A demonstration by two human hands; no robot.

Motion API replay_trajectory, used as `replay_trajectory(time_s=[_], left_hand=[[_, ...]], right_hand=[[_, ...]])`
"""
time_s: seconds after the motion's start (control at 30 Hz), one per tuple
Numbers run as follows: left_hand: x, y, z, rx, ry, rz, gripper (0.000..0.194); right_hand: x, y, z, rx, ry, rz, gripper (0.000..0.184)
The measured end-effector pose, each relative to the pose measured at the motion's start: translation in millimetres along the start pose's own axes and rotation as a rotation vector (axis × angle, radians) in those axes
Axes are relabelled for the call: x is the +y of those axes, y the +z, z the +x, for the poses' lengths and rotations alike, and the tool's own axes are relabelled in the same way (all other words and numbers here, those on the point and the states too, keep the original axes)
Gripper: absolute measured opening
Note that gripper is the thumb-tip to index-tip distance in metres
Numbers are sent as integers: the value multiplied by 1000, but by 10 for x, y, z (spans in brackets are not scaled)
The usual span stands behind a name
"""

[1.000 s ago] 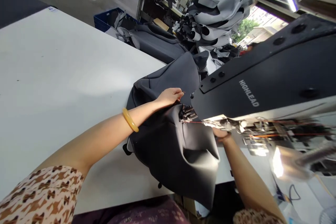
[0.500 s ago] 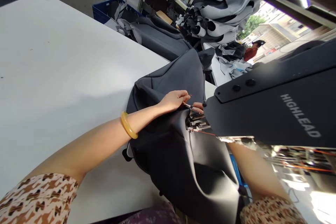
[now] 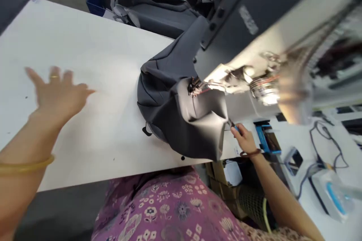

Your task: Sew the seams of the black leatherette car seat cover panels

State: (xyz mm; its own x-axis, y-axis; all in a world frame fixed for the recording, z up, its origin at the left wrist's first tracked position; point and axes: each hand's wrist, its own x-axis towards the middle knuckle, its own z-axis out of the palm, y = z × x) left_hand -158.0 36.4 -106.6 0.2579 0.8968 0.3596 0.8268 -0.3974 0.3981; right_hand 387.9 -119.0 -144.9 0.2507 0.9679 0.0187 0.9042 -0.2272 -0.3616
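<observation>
My left hand (image 3: pixel 58 94) is over the white table at the left, fingers spread, with nothing in it; motion blurs it. My right hand (image 3: pixel 244 139) is closed round a slim tool with a blue handle (image 3: pixel 235 128), to the right of the grey fabric; its dark tip is too blurred to name. A smooth dark grey fabric cover (image 3: pixel 189 131) lies bunched on the table, under the sewing machine head (image 3: pixel 234 41). The needle and presser foot area (image 3: pixel 194 87) stands at the fabric's fold, with a red thread running from it.
The white table (image 3: pixel 85 56) reaches left. Behind it lie dark fabric pieces (image 3: pixel 161 13) and a blue crate (image 3: pixel 97 0). To the right are a blue box (image 3: pixel 267 139), a phone-like device (image 3: pixel 294 161), a cable and a white-and-blue device (image 3: pixel 332 194).
My left hand has left the fabric near the needle and swung left, opening. My right hand has come back toward me with the blue-handled tool. The view has tilted down and right.
</observation>
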Motion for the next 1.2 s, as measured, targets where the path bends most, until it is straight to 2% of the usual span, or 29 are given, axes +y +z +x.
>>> replay_trajectory(time_s=[0.03,0.07,0.13,0.17,0.2,0.27,0.3,0.37,0.4,0.43,0.5,0.53,0.6,0.7,0.77,0.8,0.87,0.93,0.97,1.03,1.1,1.2], left_hand=[[24,-94,-146,62,42,116,43],[141,-161,-256,59,86,177,41],[598,-216,-357,-5,237,200,47],[889,-210,-353,-30,319,208,54],[1184,-185,-319,-4,429,198,59],[1688,-98,-200,-26,596,158,68],[1866,-43,-134,-35,665,138,66],[2056,70,-36,-86,780,136,54],[2080,119,-13,-121,830,161,47],[2072,160,-9,-167,879,202,41],[2005,206,-42,-254,958,302,29],[1969,210,-66,-280,978,349,25],[1927,192,-99,-301,988,410,23],[1968,143,-58,-338,950,446,25],[2028,120,25,-372,937,454,24],[2052,112,74,-382,944,457,22],[2080,99,171,-389,975,464,22],[2082,90,243,-407,997,482,30],[2078,88,266,-419,1000,491,32],[2065,91,290,-452,994,501,30],[2049,99,300,-491,994,487,26],[2022,104,327,-483,937,397,18]], right_hand=[[142,120,-168,7,44,-13,47],[266,227,-306,20,84,-34,49],[414,367,-461,55,132,-76,51],[420,383,-476,77,128,-86,51],[372,358,-455,108,112,-78,49],[106,204,-341,131,69,9,48],[-100,92,-266,132,65,118,49],[-593,-141,-117,-93,71,410,53],[-845,-237,-53,-194,56,479,56],[-1075,-309,0,-261,19,435,57],[-1406,-365,70,-284,-50,228,56],[-1486,-353,88,-269,-81,182,55],[-1464,-271,102,-272,-107,297,52],[-1136,-104,117,-370,1,587,47],[-923,-40,133,-379,75,551,49],[-865,-41,139,-338,64,468,50],[-883,-121,142,-148,-77,271,51],[-1064,-290,140,60,-366,97,56],[-1198,-388,144,124,-537,31,63],[-1497,-567,173,81,-873,-63,73],[-1769,-676,222,-25,-1093,-164,65],[-2024,-701,268,-159,-1200,-337,52]])
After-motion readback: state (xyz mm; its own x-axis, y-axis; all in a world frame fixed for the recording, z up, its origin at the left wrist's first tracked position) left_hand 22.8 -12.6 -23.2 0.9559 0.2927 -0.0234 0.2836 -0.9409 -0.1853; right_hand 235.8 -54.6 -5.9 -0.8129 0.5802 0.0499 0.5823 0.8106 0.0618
